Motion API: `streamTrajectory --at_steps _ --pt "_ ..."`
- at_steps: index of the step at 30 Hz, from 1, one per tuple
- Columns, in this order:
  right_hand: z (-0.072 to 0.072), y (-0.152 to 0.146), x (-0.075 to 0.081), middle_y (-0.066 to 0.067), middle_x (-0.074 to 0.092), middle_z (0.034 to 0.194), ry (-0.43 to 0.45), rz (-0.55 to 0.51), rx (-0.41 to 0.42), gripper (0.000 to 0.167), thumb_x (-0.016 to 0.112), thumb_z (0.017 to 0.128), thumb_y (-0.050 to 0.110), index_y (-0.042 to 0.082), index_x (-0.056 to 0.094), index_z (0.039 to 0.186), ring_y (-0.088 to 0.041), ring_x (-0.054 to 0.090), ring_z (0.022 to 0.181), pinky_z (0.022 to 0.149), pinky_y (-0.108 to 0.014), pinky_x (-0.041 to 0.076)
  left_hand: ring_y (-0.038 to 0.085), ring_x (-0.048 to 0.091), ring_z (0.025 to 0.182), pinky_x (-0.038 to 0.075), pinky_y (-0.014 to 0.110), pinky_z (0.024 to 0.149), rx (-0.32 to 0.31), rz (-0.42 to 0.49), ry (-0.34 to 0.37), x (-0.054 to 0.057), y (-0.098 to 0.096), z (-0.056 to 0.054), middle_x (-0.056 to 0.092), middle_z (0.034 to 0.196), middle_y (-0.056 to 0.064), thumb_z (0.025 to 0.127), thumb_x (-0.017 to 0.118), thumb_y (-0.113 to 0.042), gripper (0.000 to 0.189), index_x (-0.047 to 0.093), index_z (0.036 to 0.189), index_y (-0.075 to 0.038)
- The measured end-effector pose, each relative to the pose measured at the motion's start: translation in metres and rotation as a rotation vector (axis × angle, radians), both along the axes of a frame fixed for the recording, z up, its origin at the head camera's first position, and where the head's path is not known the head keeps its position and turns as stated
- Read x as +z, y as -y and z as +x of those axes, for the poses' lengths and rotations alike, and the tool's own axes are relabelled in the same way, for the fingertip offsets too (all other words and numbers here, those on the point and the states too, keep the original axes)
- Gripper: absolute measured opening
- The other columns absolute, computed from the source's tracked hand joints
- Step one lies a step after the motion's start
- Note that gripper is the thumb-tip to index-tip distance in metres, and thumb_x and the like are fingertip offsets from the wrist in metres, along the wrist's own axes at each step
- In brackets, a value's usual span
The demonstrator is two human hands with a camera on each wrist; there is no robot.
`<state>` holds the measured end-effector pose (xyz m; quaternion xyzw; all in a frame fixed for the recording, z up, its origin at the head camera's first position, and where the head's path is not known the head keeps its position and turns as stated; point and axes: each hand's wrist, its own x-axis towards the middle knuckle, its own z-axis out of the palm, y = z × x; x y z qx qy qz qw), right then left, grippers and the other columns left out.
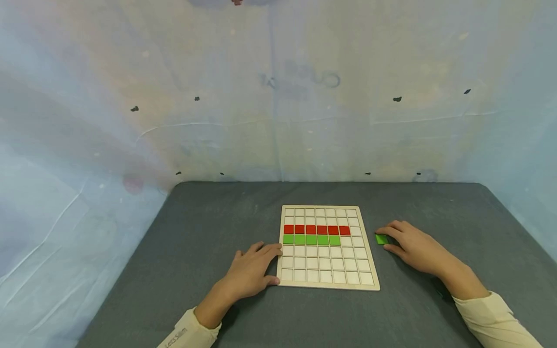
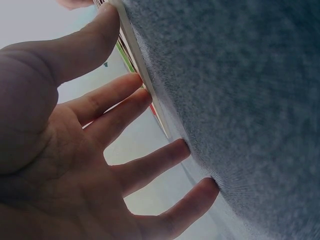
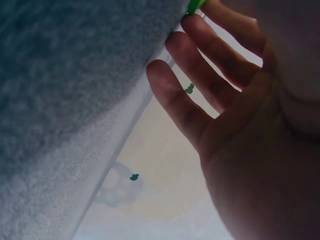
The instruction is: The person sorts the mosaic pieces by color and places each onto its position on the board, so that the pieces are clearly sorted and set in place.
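Note:
A square wooden board point(image 1: 325, 264) with a grid of shallow cells lies on the table. Across it run a row of red tiles point(image 1: 311, 229) and, just below, a row of green tiles point(image 1: 311, 239). My left hand point(image 1: 250, 270) touches the board's left edge with thumb and fingertips, its fingers spread; in the left wrist view two other fingertips point(image 2: 212, 187) rest on the cloth. To the right of the board, my right hand point(image 1: 415, 246) pinches a loose green tile point(image 1: 381, 239) close over the table. Only a corner of that tile shows in the right wrist view.
Dark grey cloth covers the table point(image 1: 209, 217). A pale, mottled fabric backdrop point(image 1: 278, 121) with small dark marks rises behind its far edge and continues along both sides.

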<state>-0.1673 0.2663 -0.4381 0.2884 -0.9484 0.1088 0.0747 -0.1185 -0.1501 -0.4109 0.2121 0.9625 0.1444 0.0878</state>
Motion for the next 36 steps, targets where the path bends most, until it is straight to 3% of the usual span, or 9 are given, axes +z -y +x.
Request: streamTrajectory --at_steps 17,30,36 --pt "0.0038 0.0028 -0.0003 0.001 0.064 0.114 0.036 -0.004 0.008 0.036 0.073 0.091 0.017 0.017 0.066 0.127 -0.018 0.062 0.101 0.080 -0.041 0.054 0.040 0.040 0.142 0.032 0.079 0.099 0.017 -0.006 0.024 0.0003 0.0029 0.0033 0.047 0.153 -0.002 0.083 0.079 -0.037 0.062 0.057 0.139 -0.021" --pt "0.0032 -0.0002 0.0016 0.002 0.064 0.111 0.021 -0.008 0.014 0.034 0.073 0.091 0.016 0.016 0.068 0.125 -0.015 0.061 0.097 0.077 -0.039 0.053 0.040 0.039 0.143 0.033 0.077 0.099 0.014 -0.015 0.012 -0.0008 0.0009 -0.0012 0.046 0.154 -0.004 0.084 0.078 -0.038 0.063 0.056 0.141 -0.022" --pt "0.0029 -0.0015 0.0005 0.000 0.064 0.111 0.018 -0.013 0.021 0.035 0.072 0.091 0.015 0.016 0.067 0.125 -0.018 0.062 0.099 0.084 -0.044 0.054 0.040 0.039 0.144 0.032 0.077 0.100 0.014 0.002 0.027 0.0008 0.0015 -0.0013 0.047 0.154 -0.004 0.083 0.080 -0.034 0.065 0.055 0.142 -0.021"
